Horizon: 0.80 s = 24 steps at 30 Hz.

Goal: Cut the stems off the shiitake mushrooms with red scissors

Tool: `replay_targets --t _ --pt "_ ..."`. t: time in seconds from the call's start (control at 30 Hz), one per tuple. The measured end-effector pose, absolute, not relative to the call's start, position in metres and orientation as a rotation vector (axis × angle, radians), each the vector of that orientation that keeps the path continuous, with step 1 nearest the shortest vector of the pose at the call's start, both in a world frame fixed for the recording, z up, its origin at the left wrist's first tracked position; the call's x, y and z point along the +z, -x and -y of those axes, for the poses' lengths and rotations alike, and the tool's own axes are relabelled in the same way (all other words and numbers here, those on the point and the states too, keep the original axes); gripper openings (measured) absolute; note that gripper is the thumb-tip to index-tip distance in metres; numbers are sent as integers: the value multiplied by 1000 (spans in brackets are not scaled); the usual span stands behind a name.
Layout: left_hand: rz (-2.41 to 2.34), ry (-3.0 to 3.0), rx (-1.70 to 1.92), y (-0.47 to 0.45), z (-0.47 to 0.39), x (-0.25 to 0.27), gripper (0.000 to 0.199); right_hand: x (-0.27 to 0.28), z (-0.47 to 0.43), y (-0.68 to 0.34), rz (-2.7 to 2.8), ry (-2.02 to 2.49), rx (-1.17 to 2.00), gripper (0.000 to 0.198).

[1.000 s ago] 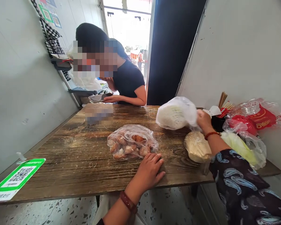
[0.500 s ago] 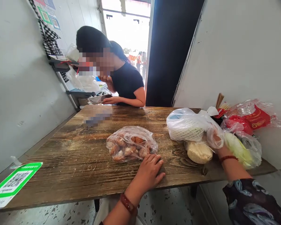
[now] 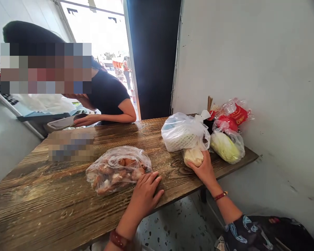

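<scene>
On the table's near side my left hand lies palm down, fingers stretched out and tips at the corner of a clear plastic bag of brown and whitish lumps. My right hand curves around a pale beige, rounded packet, its thumb in front and its fingers on the far side. Just behind that packet sits a tied white plastic bag, with something in white foam netting showing through. A napa cabbage in clear plastic lies to the right of my right hand.
Red-and-clear wrappers and a dark holder of wooden sticks stand by the wall. Across the wooden table, a person in a black shirt leans over, holding a phone-like object. A blurred-out item lies near them.
My right hand has come from the white bag and cabbage to the beige packet and gripped it. My left hand stays by the bag of lumps. The view has swung right.
</scene>
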<state>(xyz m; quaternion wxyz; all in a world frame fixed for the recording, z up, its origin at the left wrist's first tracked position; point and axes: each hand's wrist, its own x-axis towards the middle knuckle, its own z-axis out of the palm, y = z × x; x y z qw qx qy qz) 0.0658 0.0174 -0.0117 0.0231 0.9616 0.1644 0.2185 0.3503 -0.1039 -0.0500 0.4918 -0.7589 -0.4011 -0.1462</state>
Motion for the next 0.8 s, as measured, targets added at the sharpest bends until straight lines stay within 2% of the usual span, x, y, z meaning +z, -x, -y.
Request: replay_targets --t 0.27,0.4,0.53,0.67,0.8 --pt "-533 -2868 651 -61 -3 -5 38 -45 121 -380 1033 1822 -350 76" --pt "-543 -2838 885 -58 1 -9 34 -51 132 -361 952 1797 -596 83" --pt "-705 -2772 1186 -47 2 -7 37 -42 142 -315 1075 1637 -761 80" --pt "-1185 -2626 1384 -25 -5 3 50 -23 118 -281 1413 1486 -497 78" --pt "-1524 -2473 1321 1 -15 1 63 -19 49 -252 1402 1477 -80 87"
